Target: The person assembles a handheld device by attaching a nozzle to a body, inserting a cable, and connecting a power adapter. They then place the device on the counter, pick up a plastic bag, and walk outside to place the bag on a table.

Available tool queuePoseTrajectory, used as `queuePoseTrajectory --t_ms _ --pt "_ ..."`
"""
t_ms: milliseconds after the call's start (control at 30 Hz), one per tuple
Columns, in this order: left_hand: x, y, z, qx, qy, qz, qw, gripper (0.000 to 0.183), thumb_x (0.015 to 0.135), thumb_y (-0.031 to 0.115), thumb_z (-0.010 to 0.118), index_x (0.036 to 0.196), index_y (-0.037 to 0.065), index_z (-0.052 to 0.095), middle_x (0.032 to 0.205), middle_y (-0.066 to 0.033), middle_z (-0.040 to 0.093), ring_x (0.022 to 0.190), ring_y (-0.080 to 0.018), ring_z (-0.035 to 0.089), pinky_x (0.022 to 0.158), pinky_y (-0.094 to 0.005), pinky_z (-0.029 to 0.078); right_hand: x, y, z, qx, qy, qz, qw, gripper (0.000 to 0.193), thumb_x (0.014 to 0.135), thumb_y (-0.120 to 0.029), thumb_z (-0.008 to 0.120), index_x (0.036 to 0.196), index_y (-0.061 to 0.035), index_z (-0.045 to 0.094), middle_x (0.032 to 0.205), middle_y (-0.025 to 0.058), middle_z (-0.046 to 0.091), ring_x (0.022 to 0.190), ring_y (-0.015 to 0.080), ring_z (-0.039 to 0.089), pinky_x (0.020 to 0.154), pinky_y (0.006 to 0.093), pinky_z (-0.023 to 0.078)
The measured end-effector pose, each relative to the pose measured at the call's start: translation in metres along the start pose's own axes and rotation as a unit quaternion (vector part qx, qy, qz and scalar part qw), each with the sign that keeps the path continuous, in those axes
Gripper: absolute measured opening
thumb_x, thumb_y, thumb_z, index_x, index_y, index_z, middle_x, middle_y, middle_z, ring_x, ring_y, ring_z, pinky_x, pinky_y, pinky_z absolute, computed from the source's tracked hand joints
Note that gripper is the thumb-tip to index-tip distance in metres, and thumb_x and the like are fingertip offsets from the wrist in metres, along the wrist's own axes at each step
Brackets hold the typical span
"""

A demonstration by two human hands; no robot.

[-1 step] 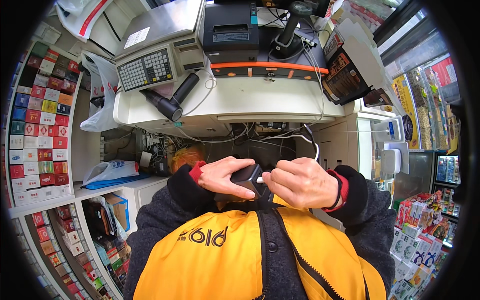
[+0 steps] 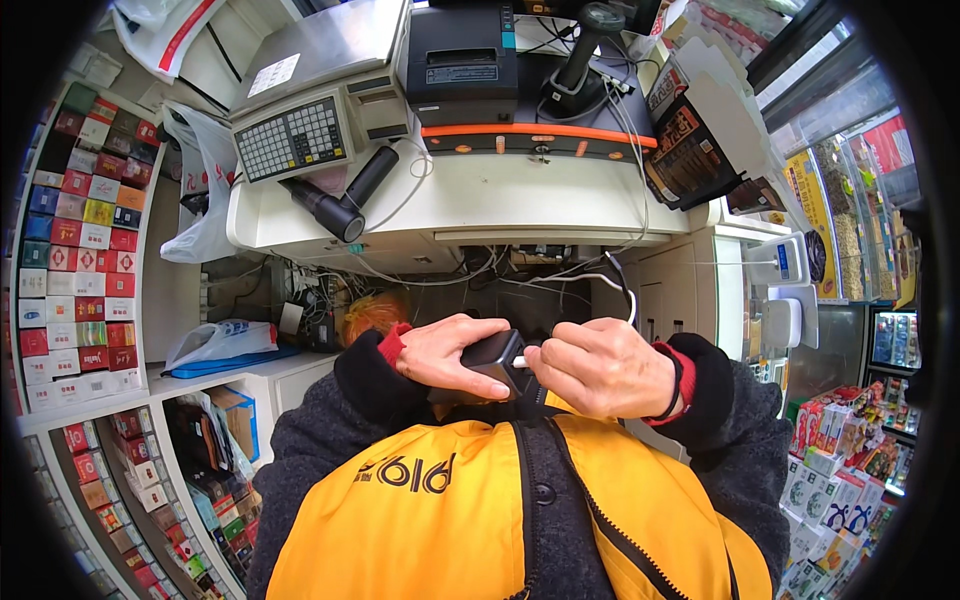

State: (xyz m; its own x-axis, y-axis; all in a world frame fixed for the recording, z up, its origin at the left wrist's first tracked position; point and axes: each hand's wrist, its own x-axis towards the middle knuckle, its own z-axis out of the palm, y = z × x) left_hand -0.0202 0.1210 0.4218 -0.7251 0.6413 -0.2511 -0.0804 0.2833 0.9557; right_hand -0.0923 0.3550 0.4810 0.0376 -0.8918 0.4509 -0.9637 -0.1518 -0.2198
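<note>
A white shop counter (image 2: 480,195) crosses upper centre. At mid-frame we note the left hand (image 2: 445,355) gripping a black box-shaped device (image 2: 490,350), the right hand (image 2: 600,365) pinching a white connector (image 2: 520,362) at its end.

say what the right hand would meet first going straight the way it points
Likely the dark box in the left hand: the right hand points left, its white plug at the box's end, though depth is unclear.

Large black characters (image 2: 405,474) stand on the bright yellow fabric vest (image 2: 430,545); small print covers the white rectangular paper label (image 2: 274,74) on the grey metal-topped scale (image 2: 345,40); printed lettering marks the black-and-white cardboard box (image 2: 688,145).
</note>
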Motion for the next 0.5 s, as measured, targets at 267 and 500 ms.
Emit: queuePoseTrajectory --t_ms 267,500 --pt "0.0 0.017 0.009 -0.063 -0.018 -0.06 0.996 0.055 0.075 0.03 0.08 0.11 -0.003 0.053 0.082 -0.011 0.061 0.074 -0.0169 0.06 0.065 -0.031 0.046 -0.001 -0.003 -0.008 0.0 -0.038 0.01 0.999 0.016 0.064 -0.009 0.062 0.074 -0.0008 0.052 0.074 0.007 0.048 0.065 0.0183 0.052 0.049 0.0277 0.047" --pt "-0.001 0.021 0.014 -0.033 -0.018 -0.051 0.998 0.053 0.076 0.031 0.08 0.106 -0.003 0.053 0.08 -0.0126 0.06 0.073 -0.0195 0.06 0.063 -0.032 0.045 -0.003 -0.005 -0.009 0.022 -0.051 -0.005 0.998 0.015 0.065 -0.009 0.061 0.071 -0.0027 0.049 0.073 0.0066 0.045 0.064 0.018 0.05 0.049 0.0277 0.046"
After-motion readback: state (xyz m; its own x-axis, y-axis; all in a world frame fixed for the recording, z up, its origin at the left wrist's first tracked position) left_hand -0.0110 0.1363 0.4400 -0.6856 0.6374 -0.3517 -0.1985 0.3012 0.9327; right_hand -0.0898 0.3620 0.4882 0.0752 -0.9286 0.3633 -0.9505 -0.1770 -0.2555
